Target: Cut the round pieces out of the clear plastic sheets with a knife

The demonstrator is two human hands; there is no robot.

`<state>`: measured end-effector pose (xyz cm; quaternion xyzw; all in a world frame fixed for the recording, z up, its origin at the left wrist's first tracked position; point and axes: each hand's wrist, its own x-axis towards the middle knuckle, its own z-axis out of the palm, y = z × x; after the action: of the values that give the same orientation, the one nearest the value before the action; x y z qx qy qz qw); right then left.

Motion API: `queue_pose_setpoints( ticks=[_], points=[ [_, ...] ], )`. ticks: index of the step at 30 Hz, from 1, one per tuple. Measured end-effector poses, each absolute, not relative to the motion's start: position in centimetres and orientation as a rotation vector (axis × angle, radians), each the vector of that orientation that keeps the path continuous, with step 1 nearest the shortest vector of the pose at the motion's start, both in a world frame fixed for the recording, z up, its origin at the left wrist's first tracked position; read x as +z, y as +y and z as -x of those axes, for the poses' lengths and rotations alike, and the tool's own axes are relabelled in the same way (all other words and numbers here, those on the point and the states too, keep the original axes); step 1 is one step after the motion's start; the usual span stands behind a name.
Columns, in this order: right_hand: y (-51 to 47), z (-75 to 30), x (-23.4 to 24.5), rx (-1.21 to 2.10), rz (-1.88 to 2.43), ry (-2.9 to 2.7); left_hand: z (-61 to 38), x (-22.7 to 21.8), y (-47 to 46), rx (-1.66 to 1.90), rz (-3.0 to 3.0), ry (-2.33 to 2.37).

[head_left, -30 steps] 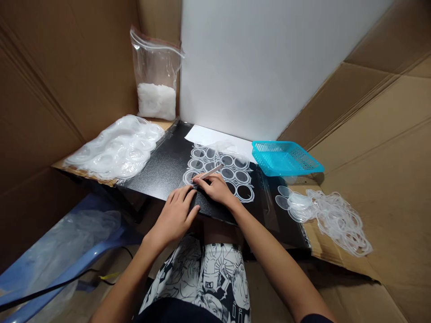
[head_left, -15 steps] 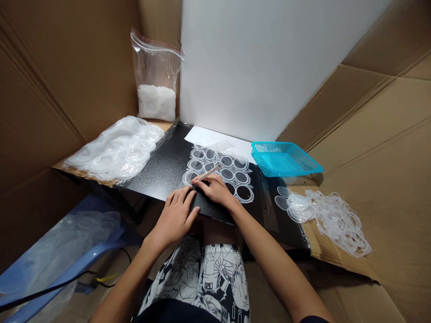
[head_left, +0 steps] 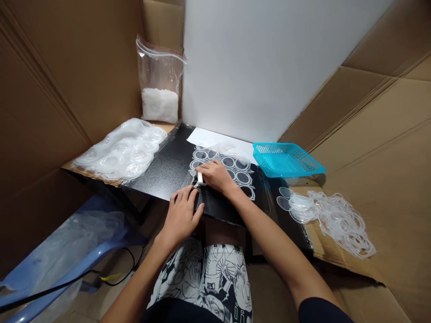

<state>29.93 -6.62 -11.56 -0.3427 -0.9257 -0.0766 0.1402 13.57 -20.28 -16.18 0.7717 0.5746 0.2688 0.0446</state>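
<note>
A clear plastic sheet patterned with rows of white-edged circles (head_left: 243,178) lies on the black tabletop (head_left: 158,168). My right hand (head_left: 217,176) is closed around a slim white stick-like tool (head_left: 200,178), held over the sheet's near-left part. The tool's lower tip is too small to make out, so I cannot tell what kind it is. My left hand (head_left: 182,215) rests palm down at the table's near edge. Its fingers are stretched out, with the fingertips by the sheet's near-left corner, close to the tool, and the thumb apart.
Plastic-wrapped circle sheets (head_left: 121,150) lie at the left. Behind them stands a zip bag (head_left: 160,105) with white filling. A blue basket (head_left: 288,170) sits back right, with loose clear discs (head_left: 299,206) and thin rings (head_left: 346,224) below it. White paper (head_left: 222,140) lies at the back.
The tool has swung from lying slanted to the right to nearly upright in my right hand. My left hand has shifted slightly right and stays by the sheet's near-left corner.
</note>
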Motion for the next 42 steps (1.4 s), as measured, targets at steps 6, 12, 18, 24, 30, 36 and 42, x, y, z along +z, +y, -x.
queue_pose_setpoints(
  ticks=[6,12,18,24,30,36,42],
  points=[
    [-5.2,-34.3,-7.5,-0.451,1.232,-2.067,-13.4,-16.2,-20.3,0.824,-2.361,1.726],
    [-15.3,-47.0,-7.4,-0.773,1.684,-1.598,-12.9,-16.6,-20.6,0.832,-2.324,1.700],
    [-23.7,-55.2,-6.3,-0.271,2.192,-1.726,-12.1,-15.0,-20.3,0.825,-2.295,1.578],
    [-18.0,-43.2,-1.9,0.344,1.558,-1.864,-13.3,-13.2,-16.0,0.950,-2.401,1.572],
    [-6.7,-30.2,-6.0,0.805,1.016,-1.982,-11.6,-16.0,-14.9,0.640,-2.570,1.599],
    [-1.9,-27.6,-13.6,1.034,1.032,-1.886,-11.1,-15.0,-15.7,0.630,-2.484,1.641],
    [-3.0,-29.2,-14.0,0.932,1.057,-1.973,-11.4,-13.9,-14.1,0.618,-2.388,1.692]
  ],
)
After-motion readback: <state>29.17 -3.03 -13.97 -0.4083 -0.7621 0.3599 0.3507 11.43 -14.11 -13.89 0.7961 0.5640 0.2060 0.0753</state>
